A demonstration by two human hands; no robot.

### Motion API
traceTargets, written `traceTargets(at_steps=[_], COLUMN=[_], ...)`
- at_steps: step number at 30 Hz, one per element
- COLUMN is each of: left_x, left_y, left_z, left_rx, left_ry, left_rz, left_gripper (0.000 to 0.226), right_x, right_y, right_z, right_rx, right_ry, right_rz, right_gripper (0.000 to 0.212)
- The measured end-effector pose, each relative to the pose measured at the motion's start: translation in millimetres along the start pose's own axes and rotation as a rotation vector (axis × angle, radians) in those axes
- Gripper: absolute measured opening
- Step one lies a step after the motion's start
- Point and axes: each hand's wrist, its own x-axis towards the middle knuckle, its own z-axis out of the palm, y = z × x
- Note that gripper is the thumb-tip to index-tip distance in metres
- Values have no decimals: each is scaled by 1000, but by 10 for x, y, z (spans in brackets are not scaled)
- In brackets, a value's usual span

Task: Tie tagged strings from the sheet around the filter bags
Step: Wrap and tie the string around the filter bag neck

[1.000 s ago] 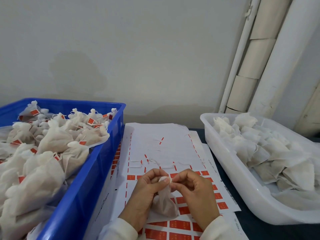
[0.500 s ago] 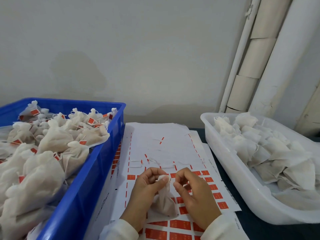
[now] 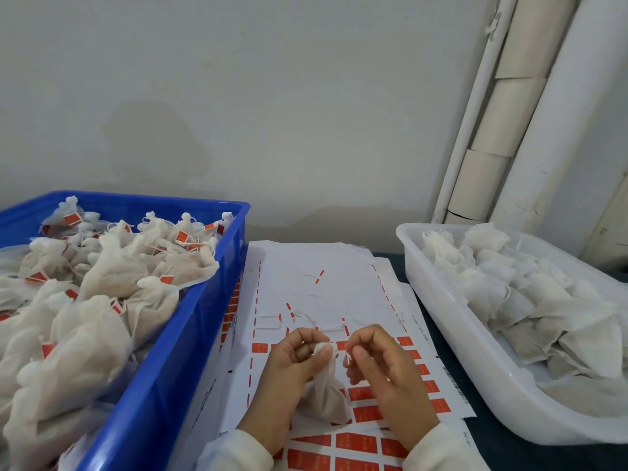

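Note:
A white filter bag stands on the tag sheet, its neck gathered at the top. My left hand pinches that neck between thumb and fingers. My right hand is just right of the neck with fingers curled, pinching a thin white string that runs to the neck. The sheet is white, with rows of red tags near me and several loose strings farther back.
A blue crate on the left is heaped with tied, tagged bags. A white tub on the right holds flat untied filter bags. White pipes run up the wall at the back right.
My right hand has drawn away from the bag's neck to the right, opening a small gap. My left hand has kept its pinch on the neck.

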Motion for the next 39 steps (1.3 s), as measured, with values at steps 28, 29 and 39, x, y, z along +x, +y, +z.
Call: traceTargets(at_steps=[28, 29, 39], left_x=[0, 0, 10], left_y=[-72, -65, -33], left_z=[81, 84, 65], left_rx=[370, 349, 260], left_ry=[73, 81, 147], left_rz=[359, 357, 309], left_gripper=[10, 10, 3], right_x=[9, 9, 38], right_y=[99, 100, 39], right_z=[48, 46, -8], right_rx=[-148, -160, -461], right_ry=[167, 171, 221], right_rz=[-26, -36, -85], right_gripper=[22, 22, 41])
